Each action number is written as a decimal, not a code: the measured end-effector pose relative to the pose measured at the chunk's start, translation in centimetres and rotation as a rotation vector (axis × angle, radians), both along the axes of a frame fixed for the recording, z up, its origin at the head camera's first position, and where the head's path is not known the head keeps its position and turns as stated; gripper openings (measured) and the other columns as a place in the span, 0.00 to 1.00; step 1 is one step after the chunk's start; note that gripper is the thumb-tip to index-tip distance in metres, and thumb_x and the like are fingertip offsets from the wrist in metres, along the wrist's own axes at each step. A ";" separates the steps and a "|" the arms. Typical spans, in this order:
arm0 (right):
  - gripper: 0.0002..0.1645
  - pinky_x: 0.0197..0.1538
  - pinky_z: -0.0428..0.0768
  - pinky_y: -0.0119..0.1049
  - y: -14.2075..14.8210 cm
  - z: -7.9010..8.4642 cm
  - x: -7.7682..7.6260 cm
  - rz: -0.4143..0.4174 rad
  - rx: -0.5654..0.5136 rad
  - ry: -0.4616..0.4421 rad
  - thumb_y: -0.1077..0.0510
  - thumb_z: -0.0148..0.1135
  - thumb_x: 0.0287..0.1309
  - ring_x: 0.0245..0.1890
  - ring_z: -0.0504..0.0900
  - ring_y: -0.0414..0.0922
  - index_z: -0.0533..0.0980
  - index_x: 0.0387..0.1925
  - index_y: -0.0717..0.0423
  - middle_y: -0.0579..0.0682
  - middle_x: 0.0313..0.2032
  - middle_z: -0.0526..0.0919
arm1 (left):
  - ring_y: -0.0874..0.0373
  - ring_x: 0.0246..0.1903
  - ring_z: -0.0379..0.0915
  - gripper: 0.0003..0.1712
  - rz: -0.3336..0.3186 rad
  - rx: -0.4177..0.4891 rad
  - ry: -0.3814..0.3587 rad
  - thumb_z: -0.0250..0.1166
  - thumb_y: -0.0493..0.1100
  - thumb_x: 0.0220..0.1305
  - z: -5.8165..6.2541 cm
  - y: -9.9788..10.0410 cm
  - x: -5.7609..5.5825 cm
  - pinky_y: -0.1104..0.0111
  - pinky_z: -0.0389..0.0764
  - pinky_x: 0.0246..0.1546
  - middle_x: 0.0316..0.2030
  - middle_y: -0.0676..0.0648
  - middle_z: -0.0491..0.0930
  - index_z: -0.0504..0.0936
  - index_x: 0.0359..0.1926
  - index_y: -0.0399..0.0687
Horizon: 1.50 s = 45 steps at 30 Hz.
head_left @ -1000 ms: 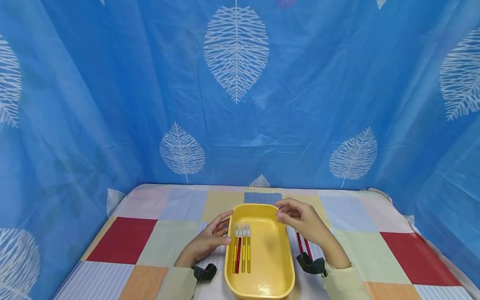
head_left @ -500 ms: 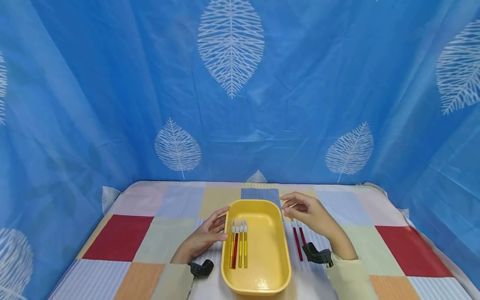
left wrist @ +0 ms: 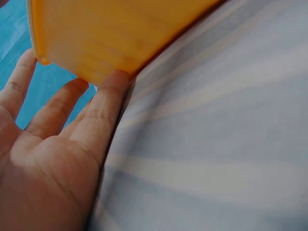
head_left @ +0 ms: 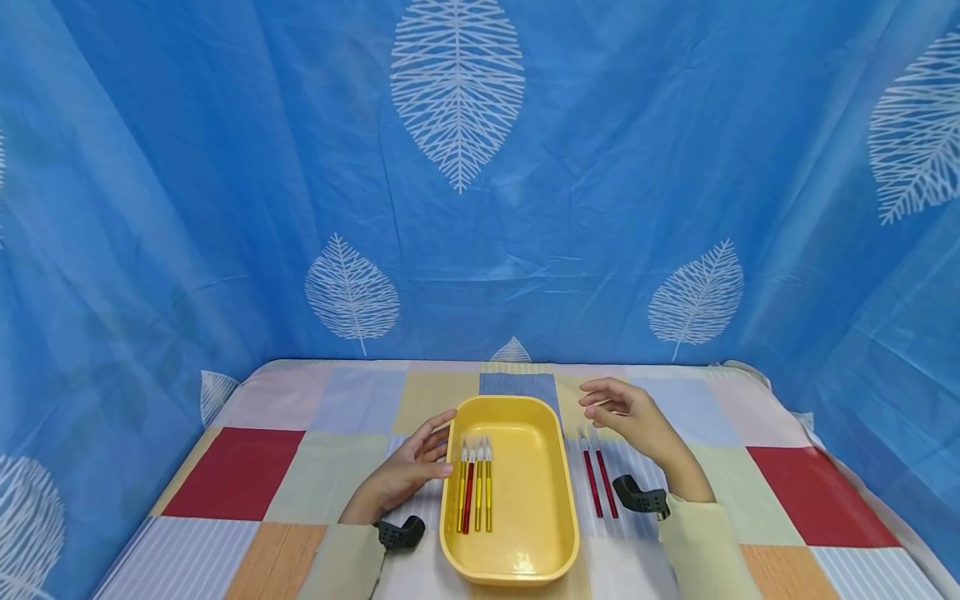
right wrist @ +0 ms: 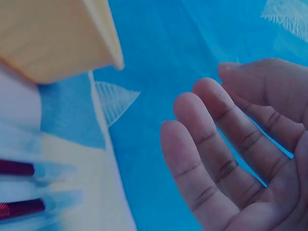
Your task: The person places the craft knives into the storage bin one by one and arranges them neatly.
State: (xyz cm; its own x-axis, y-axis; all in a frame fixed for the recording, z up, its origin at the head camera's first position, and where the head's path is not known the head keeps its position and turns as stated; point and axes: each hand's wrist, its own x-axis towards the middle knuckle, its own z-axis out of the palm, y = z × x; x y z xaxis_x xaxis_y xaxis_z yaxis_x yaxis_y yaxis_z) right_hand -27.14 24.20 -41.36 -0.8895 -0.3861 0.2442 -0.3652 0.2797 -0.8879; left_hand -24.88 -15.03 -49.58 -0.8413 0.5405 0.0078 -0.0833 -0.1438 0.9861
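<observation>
A yellow plastic tray [head_left: 534,500] stands on the table. My left hand [head_left: 408,471] is at its left side, thumb at the rim; in the left wrist view the extended fingers [left wrist: 103,103] touch the tray's outer wall. Inside, along the left, lie several slim craft knives with clear caps: gold ones [head_left: 488,500] and a red one [head_left: 468,504]. Two more red craft knives [head_left: 591,483] lie side by side on the cloth right of the tray. My right hand [head_left: 633,417] hovers beyond their capped ends with loosely bent fingers, holding nothing.
A patchwork cloth [head_left: 326,479] covers the table. Blue curtain [head_left: 585,167] with white leaf prints hangs behind and at both sides. Black wrist mounts [head_left: 641,496] sit on both wrists.
My right hand has moved right, away from the tray's far right corner, uncovering the two red craft knives. My left hand stays at the tray. The head view has shifted slightly.
</observation>
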 end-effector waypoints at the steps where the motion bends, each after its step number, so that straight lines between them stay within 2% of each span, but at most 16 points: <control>1: 0.20 0.46 0.88 0.32 0.1 -0.2 -0.1 -0.005 0.003 -0.007 0.72 0.60 0.75 0.43 0.87 0.36 0.74 0.64 0.79 0.75 0.52 0.83 | 0.32 0.83 0.46 0.55 -0.002 0.003 0.002 0.70 0.33 0.72 0.0 0.0 0.0 0.59 0.74 0.72 0.85 0.30 0.46 0.44 0.88 0.40; 7: 0.22 0.49 0.90 0.40 0.8 -1.7 -0.7 -0.047 0.040 -0.061 0.70 0.61 0.75 0.48 0.88 0.58 0.73 0.64 0.80 0.77 0.54 0.82 | 0.31 0.83 0.46 0.55 -0.007 0.016 0.005 0.70 0.33 0.72 0.0 0.0 -0.1 0.61 0.74 0.72 0.85 0.29 0.46 0.44 0.88 0.40; 10: 0.23 0.50 0.91 0.44 1.0 -2.4 -0.9 -0.066 0.042 -0.104 0.69 0.62 0.75 0.48 0.87 0.62 0.73 0.65 0.80 0.76 0.54 0.82 | 0.32 0.83 0.47 0.55 -0.008 0.014 0.003 0.70 0.34 0.72 -0.1 -0.1 -0.1 0.61 0.74 0.72 0.85 0.30 0.46 0.44 0.88 0.41; 17: 0.24 0.45 0.90 0.39 1.5 -3.9 -1.1 -0.099 0.044 -0.157 0.69 0.62 0.74 0.44 0.88 0.54 0.72 0.65 0.81 0.73 0.51 0.83 | 0.31 0.83 0.46 0.55 -0.012 0.015 0.008 0.70 0.34 0.72 -0.1 -0.1 -0.1 0.60 0.74 0.72 0.85 0.29 0.46 0.44 0.88 0.40; 25: 0.25 0.41 0.89 0.40 2.0 -4.8 -1.3 -0.128 0.099 -0.201 0.69 0.63 0.73 0.41 0.88 0.53 0.72 0.66 0.80 0.70 0.49 0.84 | 0.31 0.83 0.46 0.56 -0.026 0.026 0.018 0.71 0.36 0.72 -0.1 -0.2 -0.3 0.63 0.74 0.71 0.84 0.28 0.46 0.43 0.87 0.38; 32: 0.27 0.38 0.87 0.35 2.4 -5.6 -1.5 -0.097 0.092 -0.219 0.70 0.63 0.71 0.39 0.85 0.46 0.71 0.65 0.83 0.68 0.46 0.84 | 0.32 0.83 0.47 0.56 -0.036 0.029 0.020 0.71 0.37 0.73 -0.1 -0.2 -0.2 0.64 0.75 0.70 0.84 0.28 0.46 0.43 0.87 0.38; 37: 0.28 0.37 0.84 0.32 2.5 -6.0 -1.5 -0.081 0.105 -0.234 0.71 0.64 0.67 0.35 0.80 0.41 0.71 0.63 0.84 0.60 0.42 0.82 | 0.31 0.82 0.47 0.56 -0.037 0.036 0.027 0.70 0.36 0.73 0.0 -0.3 -0.2 0.64 0.75 0.71 0.84 0.27 0.46 0.43 0.87 0.37; 45: 0.29 0.39 0.81 0.30 2.5 -6.1 -1.6 -0.088 0.167 -0.232 0.70 0.70 0.64 0.37 0.77 0.44 0.74 0.63 0.82 0.60 0.43 0.81 | 0.30 0.82 0.46 0.56 -0.032 0.039 0.038 0.71 0.38 0.73 -0.1 -0.3 -0.2 0.64 0.74 0.71 0.84 0.27 0.47 0.43 0.87 0.37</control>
State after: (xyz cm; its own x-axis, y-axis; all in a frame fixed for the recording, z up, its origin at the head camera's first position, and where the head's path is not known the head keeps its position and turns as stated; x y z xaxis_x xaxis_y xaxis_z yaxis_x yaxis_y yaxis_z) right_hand -28.74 26.68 -47.44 -0.9459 -0.3231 -0.0297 -0.1260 0.4503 -0.8839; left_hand -25.08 -15.32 -49.69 -0.8221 0.5660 0.0610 -0.0510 -0.1800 0.9824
